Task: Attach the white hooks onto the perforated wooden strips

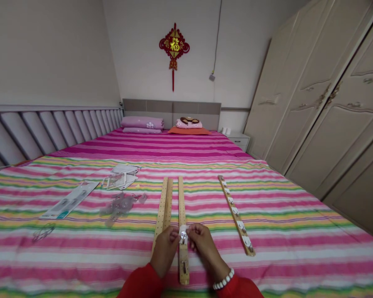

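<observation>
My left hand (165, 250) and my right hand (204, 244) meet over a narrow wooden strip (181, 198) with small holes. Between their fingertips is a small white-backed hook (183, 234), pinched at its left and right edges and lying on the strip. Closer to me, a metal hook (184, 267) sits at the near end of the same strip. Just left of it lie a holed wooden strip (162, 203) and a second wooden strip (168, 203). Farther right, another wooden strip (238, 218) carries a row of several white-backed hooks.
Left of the strips are a pile of clear plastic pieces (121, 207), opened packaging (121, 176), a long hook package (70, 200) and a thin clear loop (44, 231). All lie on a striped bedspread (282, 236). A railing (56, 128) runs along the left, wardrobes (326, 120) along the right.
</observation>
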`<control>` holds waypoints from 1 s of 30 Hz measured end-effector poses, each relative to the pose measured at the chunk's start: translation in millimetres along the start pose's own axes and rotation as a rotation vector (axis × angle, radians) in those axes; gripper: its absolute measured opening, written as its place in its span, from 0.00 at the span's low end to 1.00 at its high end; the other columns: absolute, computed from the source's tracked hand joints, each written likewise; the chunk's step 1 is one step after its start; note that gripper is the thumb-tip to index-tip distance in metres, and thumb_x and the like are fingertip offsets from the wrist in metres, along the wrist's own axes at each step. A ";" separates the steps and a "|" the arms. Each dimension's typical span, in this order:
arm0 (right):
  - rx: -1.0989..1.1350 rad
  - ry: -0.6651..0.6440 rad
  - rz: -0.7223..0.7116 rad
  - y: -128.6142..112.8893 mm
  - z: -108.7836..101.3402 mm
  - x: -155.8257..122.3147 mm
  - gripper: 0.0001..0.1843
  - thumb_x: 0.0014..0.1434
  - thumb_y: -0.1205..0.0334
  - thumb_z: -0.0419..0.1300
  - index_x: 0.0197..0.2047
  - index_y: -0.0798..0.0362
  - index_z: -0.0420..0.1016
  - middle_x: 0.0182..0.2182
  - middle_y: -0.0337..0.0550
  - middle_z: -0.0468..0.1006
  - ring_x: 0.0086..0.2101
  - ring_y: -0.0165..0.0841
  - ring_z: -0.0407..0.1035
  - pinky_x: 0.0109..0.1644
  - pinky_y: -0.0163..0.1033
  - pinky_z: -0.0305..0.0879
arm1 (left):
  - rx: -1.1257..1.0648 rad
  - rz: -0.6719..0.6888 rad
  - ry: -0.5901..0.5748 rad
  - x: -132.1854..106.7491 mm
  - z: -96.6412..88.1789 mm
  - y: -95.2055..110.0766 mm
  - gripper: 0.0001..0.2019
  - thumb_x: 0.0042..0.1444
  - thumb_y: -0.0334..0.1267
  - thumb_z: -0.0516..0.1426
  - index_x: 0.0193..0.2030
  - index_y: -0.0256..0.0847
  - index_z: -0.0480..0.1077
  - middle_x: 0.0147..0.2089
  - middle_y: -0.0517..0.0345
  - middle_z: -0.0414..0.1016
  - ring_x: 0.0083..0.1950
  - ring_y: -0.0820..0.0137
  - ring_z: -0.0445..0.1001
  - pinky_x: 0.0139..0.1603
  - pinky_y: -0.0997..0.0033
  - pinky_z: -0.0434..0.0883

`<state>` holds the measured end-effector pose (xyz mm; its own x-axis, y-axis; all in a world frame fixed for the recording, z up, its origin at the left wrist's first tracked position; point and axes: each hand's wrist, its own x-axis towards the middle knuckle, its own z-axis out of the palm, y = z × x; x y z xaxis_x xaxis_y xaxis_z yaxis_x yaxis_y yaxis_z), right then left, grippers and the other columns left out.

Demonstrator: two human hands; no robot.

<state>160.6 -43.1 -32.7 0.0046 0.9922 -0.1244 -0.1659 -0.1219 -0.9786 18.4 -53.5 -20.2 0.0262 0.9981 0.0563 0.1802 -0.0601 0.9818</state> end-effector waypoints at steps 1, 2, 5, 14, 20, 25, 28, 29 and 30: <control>-0.001 0.007 -0.001 1.2 0.3 0.5 0.16 0.42 0.51 0.66 0.23 0.54 0.68 0.08 0.29 0.64 0.10 0.23 0.55 0.14 0.29 0.48 | 0.017 -0.002 -0.008 -0.5 0.5 0.1 0.09 0.43 0.38 0.59 0.32 0.39 0.73 0.27 0.57 0.76 0.29 0.67 0.75 0.32 0.70 0.70; -0.002 0.013 0.001 2.3 0.5 0.9 0.16 0.41 0.51 0.66 0.23 0.54 0.68 0.08 0.29 0.64 0.10 0.23 0.55 0.14 0.29 0.48 | 0.036 -0.003 -0.013 -1.0 0.9 -0.1 0.08 0.43 0.37 0.58 0.32 0.39 0.73 0.27 0.57 0.75 0.28 0.68 0.74 0.31 0.70 0.70; -0.007 0.023 0.001 4.5 1.3 1.5 0.16 0.40 0.51 0.66 0.22 0.54 0.68 0.08 0.29 0.64 0.10 0.24 0.55 0.14 0.30 0.48 | 0.116 0.002 -0.028 -2.4 1.7 -2.1 0.09 0.43 0.32 0.56 0.33 0.39 0.73 0.26 0.59 0.73 0.27 0.69 0.73 0.31 0.70 0.69; -0.003 0.056 -0.073 9.7 3.2 2.2 0.15 0.39 0.52 0.67 0.21 0.54 0.70 0.11 0.31 0.66 0.12 0.24 0.56 0.15 0.31 0.50 | 0.282 0.088 -0.040 -4.2 2.0 -7.5 0.13 0.44 0.26 0.51 0.34 0.40 0.73 0.27 0.59 0.70 0.30 0.68 0.70 0.33 0.70 0.67; -0.012 0.045 -0.105 13.8 3.4 2.4 0.16 0.41 0.51 0.67 0.21 0.54 0.69 0.12 0.32 0.67 0.13 0.25 0.57 0.17 0.31 0.52 | 0.248 0.083 -0.086 -5.5 3.0 -1.5 0.11 0.46 0.28 0.51 0.33 0.40 0.74 0.27 0.57 0.72 0.29 0.68 0.70 0.32 0.70 0.67; -0.004 0.047 -0.112 15.4 4.5 0.9 0.17 0.42 0.49 0.67 0.22 0.54 0.70 0.14 0.33 0.67 0.15 0.26 0.58 0.18 0.32 0.54 | 0.257 0.097 -0.040 -5.9 3.8 -9.6 0.15 0.47 0.29 0.52 0.40 0.39 0.75 0.29 0.56 0.72 0.31 0.66 0.70 0.35 0.68 0.67; -0.005 0.057 -0.115 16.6 5.1 1.0 0.16 0.41 0.50 0.67 0.22 0.53 0.70 0.14 0.33 0.68 0.16 0.26 0.58 0.19 0.32 0.54 | 0.267 0.120 -0.010 -7.0 2.1 -12.3 0.18 0.46 0.29 0.53 0.45 0.39 0.75 0.32 0.55 0.73 0.33 0.65 0.70 0.39 0.66 0.67; -0.004 0.059 -0.113 17.4 5.3 1.4 0.16 0.41 0.50 0.67 0.23 0.53 0.70 0.15 0.33 0.68 0.16 0.27 0.58 0.19 0.32 0.54 | 0.275 0.133 -0.020 -7.6 1.4 -11.8 0.17 0.47 0.29 0.53 0.44 0.40 0.75 0.33 0.54 0.73 0.34 0.64 0.70 0.40 0.65 0.67; -0.002 0.062 -0.109 18.6 5.4 2.0 0.15 0.40 0.51 0.67 0.23 0.53 0.70 0.15 0.33 0.68 0.16 0.27 0.58 0.19 0.32 0.54 | 0.287 0.148 -0.037 -8.1 0.8 -10.7 0.16 0.48 0.29 0.53 0.42 0.40 0.76 0.32 0.54 0.73 0.35 0.63 0.70 0.41 0.65 0.67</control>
<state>152.2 -43.3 -50.3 0.0833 0.9962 -0.0271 -0.1589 -0.0135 -0.9872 17.1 -61.0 -31.3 0.1078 0.9773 0.1826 0.4412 -0.2116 0.8721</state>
